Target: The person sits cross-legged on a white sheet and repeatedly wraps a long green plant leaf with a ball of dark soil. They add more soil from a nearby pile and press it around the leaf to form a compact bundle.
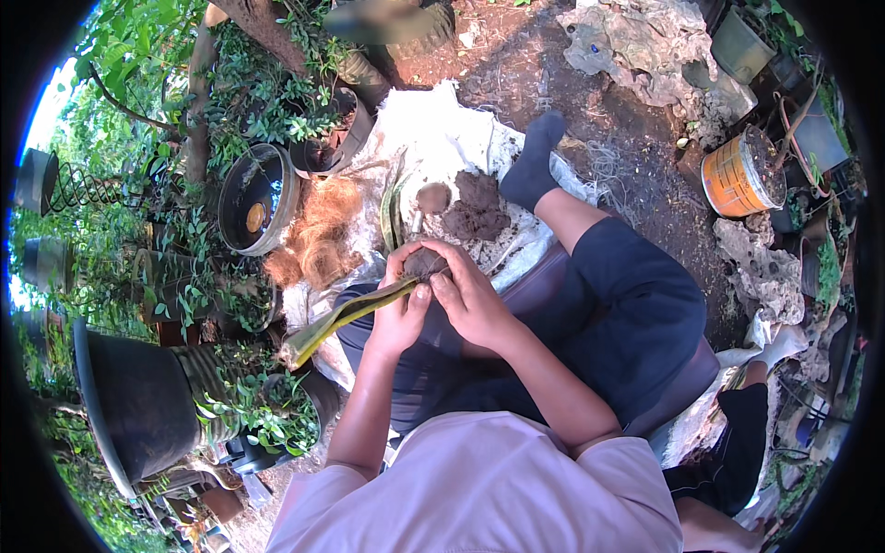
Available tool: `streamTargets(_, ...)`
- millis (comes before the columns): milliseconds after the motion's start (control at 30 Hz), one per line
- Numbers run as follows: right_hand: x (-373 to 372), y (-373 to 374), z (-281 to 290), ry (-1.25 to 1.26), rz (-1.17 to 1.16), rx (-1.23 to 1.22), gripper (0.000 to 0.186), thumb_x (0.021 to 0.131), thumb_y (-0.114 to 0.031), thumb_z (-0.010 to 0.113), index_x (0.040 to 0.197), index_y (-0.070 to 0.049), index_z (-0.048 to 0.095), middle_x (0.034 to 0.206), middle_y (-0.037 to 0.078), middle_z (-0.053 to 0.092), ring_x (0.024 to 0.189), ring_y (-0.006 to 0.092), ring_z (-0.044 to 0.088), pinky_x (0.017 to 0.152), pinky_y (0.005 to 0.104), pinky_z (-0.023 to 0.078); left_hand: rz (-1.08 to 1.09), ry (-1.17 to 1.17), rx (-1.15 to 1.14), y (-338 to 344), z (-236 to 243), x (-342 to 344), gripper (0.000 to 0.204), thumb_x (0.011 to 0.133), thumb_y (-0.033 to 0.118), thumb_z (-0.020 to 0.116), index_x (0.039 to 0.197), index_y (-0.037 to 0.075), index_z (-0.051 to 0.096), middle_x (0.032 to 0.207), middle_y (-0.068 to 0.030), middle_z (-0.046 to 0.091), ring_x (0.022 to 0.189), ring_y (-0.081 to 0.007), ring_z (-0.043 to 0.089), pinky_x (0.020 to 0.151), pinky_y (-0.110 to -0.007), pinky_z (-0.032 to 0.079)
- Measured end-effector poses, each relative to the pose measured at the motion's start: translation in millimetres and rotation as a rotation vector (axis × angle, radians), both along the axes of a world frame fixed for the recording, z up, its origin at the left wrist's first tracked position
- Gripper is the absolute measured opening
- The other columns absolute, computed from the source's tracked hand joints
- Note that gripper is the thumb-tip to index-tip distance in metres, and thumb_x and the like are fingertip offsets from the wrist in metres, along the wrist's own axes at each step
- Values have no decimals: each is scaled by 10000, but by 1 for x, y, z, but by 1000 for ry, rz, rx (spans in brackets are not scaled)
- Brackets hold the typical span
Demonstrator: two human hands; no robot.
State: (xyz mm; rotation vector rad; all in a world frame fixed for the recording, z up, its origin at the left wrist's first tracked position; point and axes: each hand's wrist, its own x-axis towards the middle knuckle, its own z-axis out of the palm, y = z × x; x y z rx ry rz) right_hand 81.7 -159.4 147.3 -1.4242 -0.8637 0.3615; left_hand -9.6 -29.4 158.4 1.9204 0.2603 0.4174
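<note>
Both my hands are cupped round a dark brown ball of soil [425,264] above my lap. The fingers of my left hand [400,311] curl over its left side, while my right hand [472,300] presses it from the right with the thumb on the near side. A long green leaf with yellow edges [346,318], like a snake plant's, runs from the hands down to the left; its end at the ball is partly hidden. Beyond the hands, a wet clump of soil [477,210], a smaller round brown lump [433,197] and another leaf [391,214] lie on a white sack [429,115].
Brown coconut fibre [324,230] lies left of the sack, beside a round black basin [261,198]. A large black pot [138,405] and plants line the left. Rough rocks [645,51] and an orange bucket [737,175] stand right. Another person's dark-clothed leg [737,452] shows lower right.
</note>
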Motion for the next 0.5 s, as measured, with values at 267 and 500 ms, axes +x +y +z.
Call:
streamTargets(267,6,0,-4,-39,-47,76,392,1008,-230,493,1350,-37,488,1243,183,560,1147,350,564,997,423,433,11,-109,-236,-12,-8,9,593,955,342,619,1386,29,360,1231,-102,519,1104,-151,521,952,-322,443)
streamTargets(500,2,11,-19,519,45,320,583,995,-405,553,1418,-34,401,1275,124,535,1205,210,514,1030,377,398,196,-209,-199,-26,-17,10,865,852,604,676,1406,28,345,1256,-121,508,1128,-189,533,986,-366,447)
